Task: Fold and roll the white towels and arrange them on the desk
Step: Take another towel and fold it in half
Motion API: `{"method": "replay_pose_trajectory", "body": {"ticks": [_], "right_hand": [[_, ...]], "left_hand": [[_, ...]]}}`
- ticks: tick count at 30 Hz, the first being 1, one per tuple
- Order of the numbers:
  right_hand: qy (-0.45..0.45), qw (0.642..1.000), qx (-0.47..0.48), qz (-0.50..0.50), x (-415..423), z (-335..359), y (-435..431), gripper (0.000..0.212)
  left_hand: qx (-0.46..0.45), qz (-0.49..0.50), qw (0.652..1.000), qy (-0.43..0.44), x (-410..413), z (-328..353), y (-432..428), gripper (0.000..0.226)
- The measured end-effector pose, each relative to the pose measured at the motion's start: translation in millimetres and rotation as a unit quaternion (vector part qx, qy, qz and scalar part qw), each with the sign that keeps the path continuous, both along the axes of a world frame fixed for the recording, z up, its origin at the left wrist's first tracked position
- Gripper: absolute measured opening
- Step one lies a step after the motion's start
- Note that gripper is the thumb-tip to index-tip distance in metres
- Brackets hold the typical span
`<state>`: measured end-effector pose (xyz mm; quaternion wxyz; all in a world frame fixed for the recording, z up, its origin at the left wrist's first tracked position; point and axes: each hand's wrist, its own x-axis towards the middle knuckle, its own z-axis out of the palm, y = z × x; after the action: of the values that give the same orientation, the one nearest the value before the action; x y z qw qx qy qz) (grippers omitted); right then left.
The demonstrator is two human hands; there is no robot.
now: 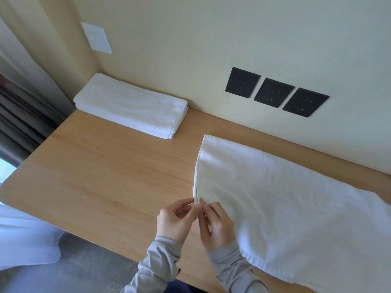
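Towel position: I see the large white terry towel [285, 197] lying in layers across the right half of the light wooden desk [105, 170], with its right end beyond my view. Its left edge rises off the desk toward the front, where both hands meet. The left hand [176, 218] pinches the layered corner between thumb and forefinger. The right hand [215, 225] pinches the same corner from the other side, fingers curled. Both wrists are in grey sleeves [160, 261]. A stack of folded white towels [131, 106] rests in the desk's far left corner, against the wall. Three black square wall sockets [275, 93] sit above the desk's far edge, and a white switch plate [97, 38] is mounted higher on the left.
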<state>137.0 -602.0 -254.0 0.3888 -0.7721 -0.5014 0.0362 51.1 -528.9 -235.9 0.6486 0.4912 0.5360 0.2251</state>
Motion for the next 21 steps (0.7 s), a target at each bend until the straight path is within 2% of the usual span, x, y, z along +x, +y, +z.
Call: {"method": "replay_pose_trajectory", "body": {"ticks": [2, 6, 8, 10, 13, 17, 21], "right_hand": [[0.050, 0.998, 0.000, 0.029, -2, -1, -3, 0.022], [0.220, 0.972, -0.046, 0.073, 11, 0, -14, 0.042], [0.252, 0.961, -0.083, 0.080, 35, 5, -13, 0.046], [0.190, 0.969, -0.128, 0.094, 65, 10, 1, 0.052], [0.022, 0.961, -0.221, 0.165, 108, 15, 47, 0.065], [-0.148, 0.880, -0.357, 0.277, 139, 9, 115, 0.079], [-0.268, 0.768, -0.464, 0.351, 158, -5, 162, 0.072]], "left_hand": [[-0.006, 0.004, 1.000, 0.021, 0, -4, 1, 0.035], [-0.036, 0.007, 0.999, 0.036, 0, -9, 6, 0.038], [-0.027, -0.003, 0.999, 0.042, -1, -9, 6, 0.030], [0.003, -0.016, 0.999, 0.045, -2, -9, 4, 0.022], [0.046, -0.050, 0.997, 0.040, 1, -10, -1, 0.035], [0.077, -0.078, 0.994, 0.025, 7, -8, -1, 0.038], [0.068, -0.085, 0.994, 0.010, 7, -13, 8, 0.033]]}}
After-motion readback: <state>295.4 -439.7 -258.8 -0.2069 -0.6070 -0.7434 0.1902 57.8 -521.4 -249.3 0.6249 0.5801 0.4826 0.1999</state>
